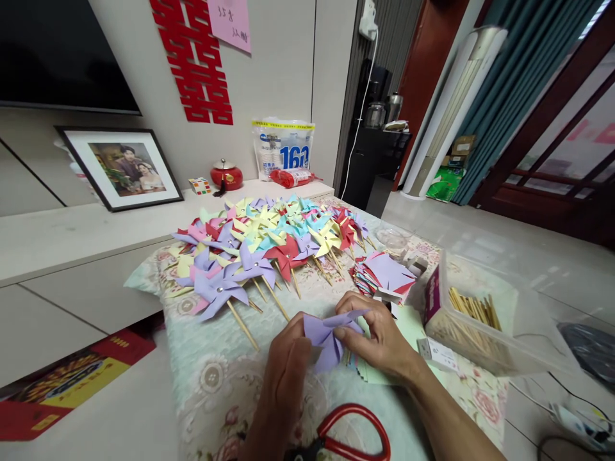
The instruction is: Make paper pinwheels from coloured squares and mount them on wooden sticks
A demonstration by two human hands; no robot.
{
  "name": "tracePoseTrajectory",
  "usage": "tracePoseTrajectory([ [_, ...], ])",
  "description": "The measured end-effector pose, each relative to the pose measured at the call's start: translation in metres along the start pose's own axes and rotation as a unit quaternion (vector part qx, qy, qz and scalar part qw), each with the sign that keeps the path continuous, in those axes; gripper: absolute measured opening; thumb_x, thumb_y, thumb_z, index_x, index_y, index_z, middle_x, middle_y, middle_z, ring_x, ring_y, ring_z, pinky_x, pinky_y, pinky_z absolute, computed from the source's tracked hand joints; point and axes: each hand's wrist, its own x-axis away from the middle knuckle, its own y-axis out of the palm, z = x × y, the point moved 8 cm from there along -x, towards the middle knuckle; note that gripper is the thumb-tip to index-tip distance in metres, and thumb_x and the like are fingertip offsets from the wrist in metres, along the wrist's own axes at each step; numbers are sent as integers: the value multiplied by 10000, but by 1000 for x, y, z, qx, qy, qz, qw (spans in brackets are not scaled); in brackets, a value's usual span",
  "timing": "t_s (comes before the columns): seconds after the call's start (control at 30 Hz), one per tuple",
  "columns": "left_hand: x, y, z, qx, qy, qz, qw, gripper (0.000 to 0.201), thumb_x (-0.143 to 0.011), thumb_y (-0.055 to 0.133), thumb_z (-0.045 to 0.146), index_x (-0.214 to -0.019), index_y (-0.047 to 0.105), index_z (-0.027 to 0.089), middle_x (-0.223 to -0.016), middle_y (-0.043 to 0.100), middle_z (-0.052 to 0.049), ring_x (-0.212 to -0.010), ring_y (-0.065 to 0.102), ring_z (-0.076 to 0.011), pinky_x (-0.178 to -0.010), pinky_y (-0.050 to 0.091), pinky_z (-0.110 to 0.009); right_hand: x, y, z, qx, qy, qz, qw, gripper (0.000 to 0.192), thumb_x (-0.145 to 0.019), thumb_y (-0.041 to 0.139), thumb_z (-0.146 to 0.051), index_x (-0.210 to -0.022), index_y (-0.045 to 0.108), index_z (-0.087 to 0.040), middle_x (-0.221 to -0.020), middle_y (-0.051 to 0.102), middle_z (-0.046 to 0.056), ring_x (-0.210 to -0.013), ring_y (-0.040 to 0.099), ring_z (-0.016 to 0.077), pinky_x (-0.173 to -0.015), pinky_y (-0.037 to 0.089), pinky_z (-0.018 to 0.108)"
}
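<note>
Hands meet over the near middle of a cloth-covered table [202,384]. The left hand [286,365] has its fingers curled shut on the left side of a purple paper pinwheel [327,336]; the right hand [379,339] pinches the same pinwheel from the right, thumb on top of a folded tip. The pinwheel is held just above the cloth, with no stick visible on it.

Finished pinwheels on sticks [269,246] crowd the far half of the table, reaching close to its left and far edges. A stack of cut paper squares [387,272] lies just beyond the right hand. A clear plastic box of wooden sticks [473,317] sits near the right edge, partly overhanging it. Red-handled scissors [353,435] lie at the near edge, below the hands. Bare cloth remains only to the left of the hands.

Writing: a white bag [283,147] on the shelf behind shows "160"; a pink note [230,22] on the wall carries handwriting, not legible.
</note>
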Motion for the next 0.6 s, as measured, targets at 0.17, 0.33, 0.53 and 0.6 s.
tracePoseTrajectory([
  [0.17, 14, 14, -34, 65, -175, -33, 982, 267, -798, 684, 429, -801, 694, 163, -686, 620, -20, -631, 555, -155, -578, 476, -252, 0, 3, 8, -16, 25, -6, 1000, 93, -841, 617, -257, -799, 634, -175, -771, 630, 35, -708, 579, 167, -653, 458, 292],
  [0.33, 19, 21, -46, 137, -257, -8, 957, 216, -727, 724, 312, -872, 722, 152, -765, 720, -43, -727, 661, -189, -676, 523, -267, 0, 6, 14, -40, 50, -7, 998, 92, -825, 617, -246, -785, 634, -164, -775, 638, 33, -713, 590, 162, -657, 461, 282],
  [0.53, 19, 22, -48, 155, -303, 18, 940, 162, -667, 756, 251, -798, 721, 162, -625, 691, 7, -687, 686, -195, -676, 539, -267, 0, 10, 22, -58, 84, -22, 995, 75, -796, 619, -229, -794, 646, -159, -772, 622, 22, -714, 583, 158, -644, 443, 269],
  [0.6, 19, 21, -49, 152, -308, 17, 939, 148, -662, 759, 246, -780, 723, 164, -595, 674, 16, -668, 681, -193, -673, 542, -272, 1, 11, 23, -68, 98, -25, 993, 84, -785, 618, -234, -792, 651, -157, -758, 611, 14, -706, 572, 155, -635, 432, 264],
])
